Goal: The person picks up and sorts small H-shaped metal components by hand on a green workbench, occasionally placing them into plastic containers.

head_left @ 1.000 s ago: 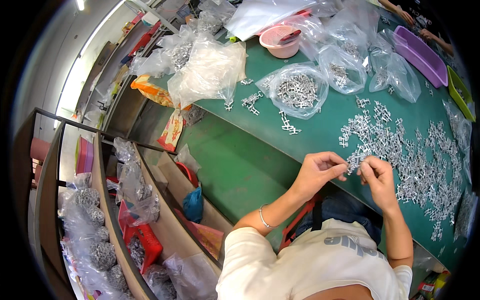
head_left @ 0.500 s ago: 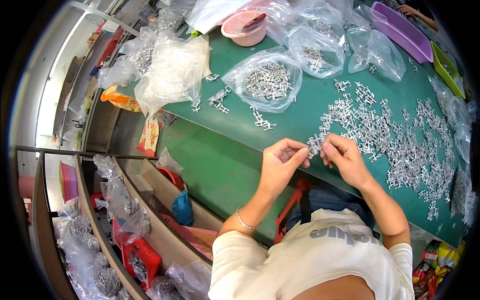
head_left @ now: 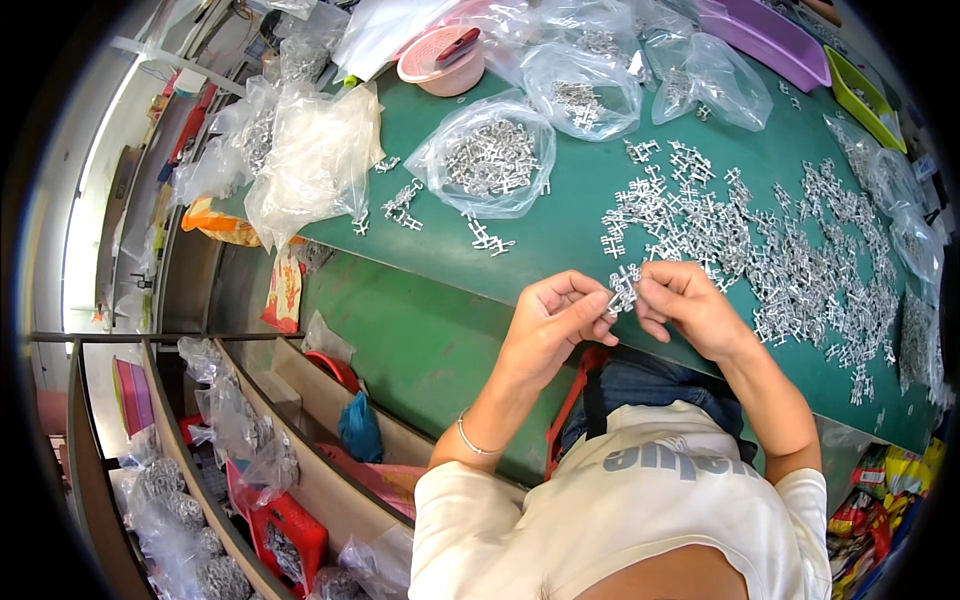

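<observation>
Over the near edge of the green table (head_left: 400, 265), a small cluster of silver metal pieces (head_left: 622, 290) is pinched between both hands. My left hand (head_left: 560, 318) grips its left side between thumb and fingers. My right hand (head_left: 690, 308) pinches the right side the same way. How the pieces join is too small to make out. Just beyond my right hand spreads a large heap of similar loose metal pieces (head_left: 800, 270). A few separate metal pieces (head_left: 487, 236) lie to the left of it, near an open clear bag of such pieces (head_left: 492, 160).
More clear bags with metal pieces (head_left: 582, 100) stand at the back, with a pink basket (head_left: 440, 70), a purple tray (head_left: 770, 45) and a green tray (head_left: 865, 100). Whitish plastic bags (head_left: 315, 170) lie on the left. Shelving with a red bin (head_left: 290, 530) stands lower left.
The view has shifted slightly, so the table things sit further left. Both hands still hold the cluster, with the fingers slightly adjusted around it.
</observation>
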Tool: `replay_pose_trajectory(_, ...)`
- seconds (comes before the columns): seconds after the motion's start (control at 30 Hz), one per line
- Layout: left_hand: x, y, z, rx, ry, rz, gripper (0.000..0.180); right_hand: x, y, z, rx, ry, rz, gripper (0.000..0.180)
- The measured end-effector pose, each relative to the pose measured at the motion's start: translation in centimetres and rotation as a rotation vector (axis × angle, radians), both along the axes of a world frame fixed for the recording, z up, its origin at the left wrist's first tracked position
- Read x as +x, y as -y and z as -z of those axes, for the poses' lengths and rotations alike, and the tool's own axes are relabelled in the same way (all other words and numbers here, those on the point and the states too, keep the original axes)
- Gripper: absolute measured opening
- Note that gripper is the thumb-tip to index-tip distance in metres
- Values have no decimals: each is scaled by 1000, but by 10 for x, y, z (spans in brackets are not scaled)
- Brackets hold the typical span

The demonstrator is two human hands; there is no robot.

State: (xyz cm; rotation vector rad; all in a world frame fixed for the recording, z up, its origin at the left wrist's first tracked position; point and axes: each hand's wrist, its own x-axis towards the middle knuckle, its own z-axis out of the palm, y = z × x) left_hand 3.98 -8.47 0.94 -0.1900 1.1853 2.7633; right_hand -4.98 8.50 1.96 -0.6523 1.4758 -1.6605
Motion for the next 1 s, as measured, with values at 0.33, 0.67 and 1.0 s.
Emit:
replay_pose_trajectory(0.33,4,-35,-17,-681,-134,-401,9,5,-16,-17,147,-577,127,8)
replay_pose_trajectory(0.67,0,-31,-21,-226,-11,1,14,15,-27,-25,-32,-976,300,7)
replay_pose_trajectory(1.0,2,-46,-17,-195,-44,-101,13,12,-38,-28,66,-462,128,11)
